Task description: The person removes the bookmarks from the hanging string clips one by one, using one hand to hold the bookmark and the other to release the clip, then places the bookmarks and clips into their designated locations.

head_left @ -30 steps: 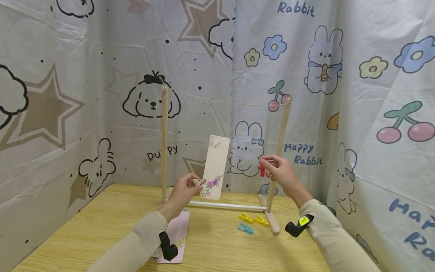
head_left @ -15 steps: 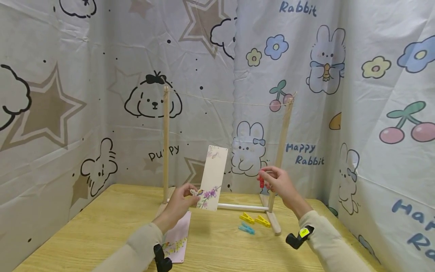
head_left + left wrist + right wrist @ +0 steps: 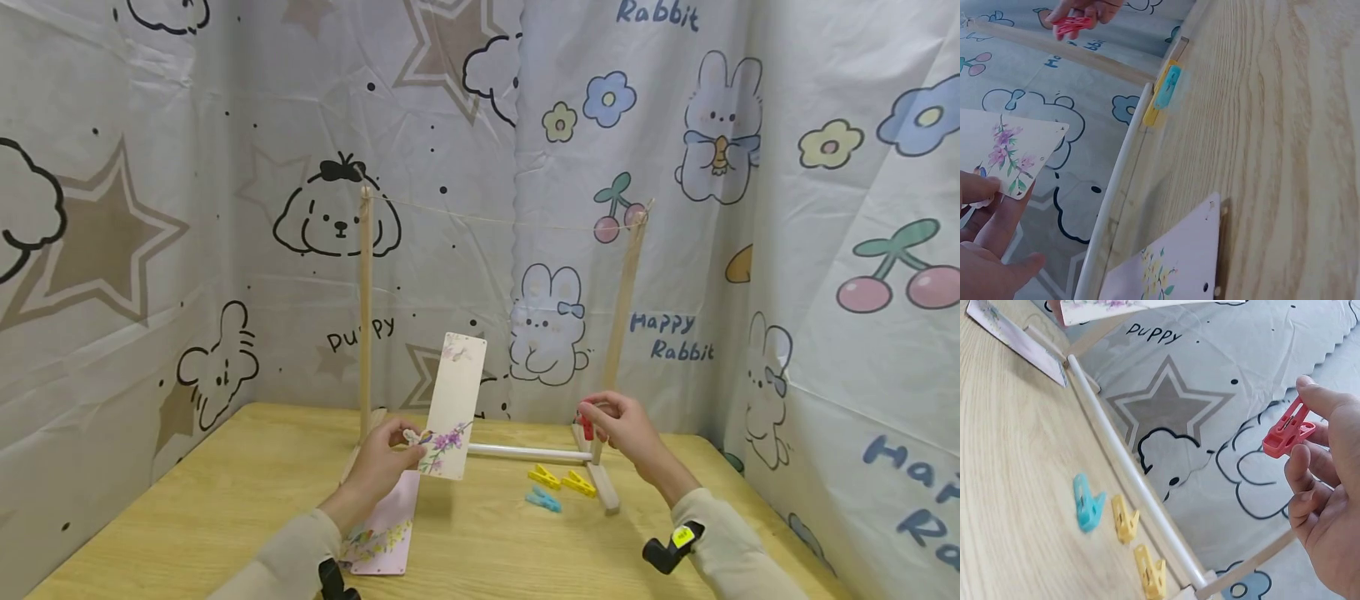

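Note:
My left hand (image 3: 377,458) pinches a cream card (image 3: 457,392) by its lower left edge. The card is long and narrow, printed with purple blossoms and a bird, and stands tilted above the table. In my right hand (image 3: 626,429) a red clothespin (image 3: 1288,431) is pinched between thumb and fingers, beside the rack's right post. A pink card (image 3: 386,533) with yellow flowers lies on the table below my left wrist. Two yellow clothespins (image 3: 544,477) and a blue clothespin (image 3: 543,499) lie to the left of the rack's right foot.
A wooden rack stands at the back, with a left post (image 3: 365,317), a right post (image 3: 624,325) and a white bottom rod (image 3: 528,453). A thin string (image 3: 480,218) runs between the post tops, with nothing hanging from it. Printed curtains (image 3: 300,108) enclose the wooden table (image 3: 487,550).
Both hands have come down. The left hand has carried the cream card lower and to the left; the right has lowered the red clothespin. Clothespins on the table and the pink card stay put.

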